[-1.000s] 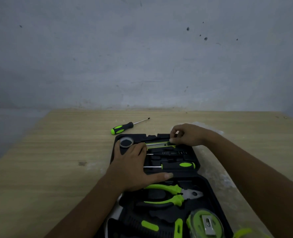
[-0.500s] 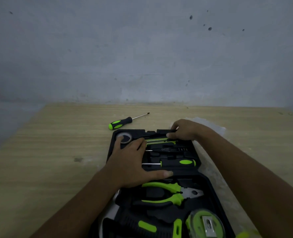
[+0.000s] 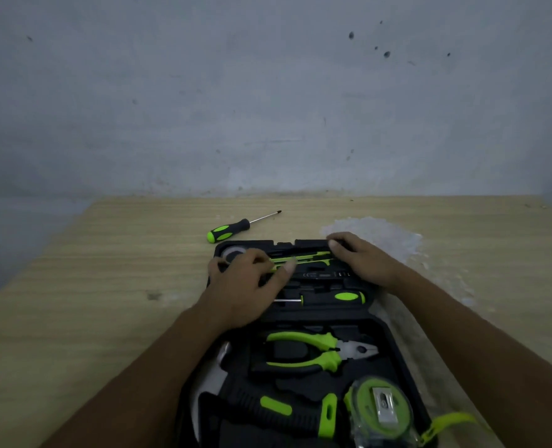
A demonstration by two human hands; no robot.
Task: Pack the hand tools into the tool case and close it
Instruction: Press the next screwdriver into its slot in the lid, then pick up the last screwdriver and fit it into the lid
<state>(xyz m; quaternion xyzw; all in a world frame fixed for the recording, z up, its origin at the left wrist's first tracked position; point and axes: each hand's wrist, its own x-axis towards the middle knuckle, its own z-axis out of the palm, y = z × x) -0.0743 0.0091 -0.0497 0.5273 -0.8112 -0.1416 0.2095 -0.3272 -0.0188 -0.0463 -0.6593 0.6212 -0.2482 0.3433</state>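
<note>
- Hands sit in the middle of the frame, both on the far half of the open tool case (image 3: 394, 344).
- Left hand (image 3: 245, 289) lies palm down, fingers spread, touching a green-and-black utility knife (image 3: 300, 258); whether it grips is unclear.
- Right hand (image 3: 362, 258) rests on the case's far right corner, fingers curled over the knife's end.
- Seated in the case: a screwdriver (image 3: 332, 297), pliers (image 3: 319, 350), a hammer (image 3: 287, 412) and a tape measure (image 3: 381, 412), lower in the frame.
- Second screwdriver (image 3: 232, 229) lies loose on the wooden table (image 3: 90, 302), just beyond the case, upper left.
</note>
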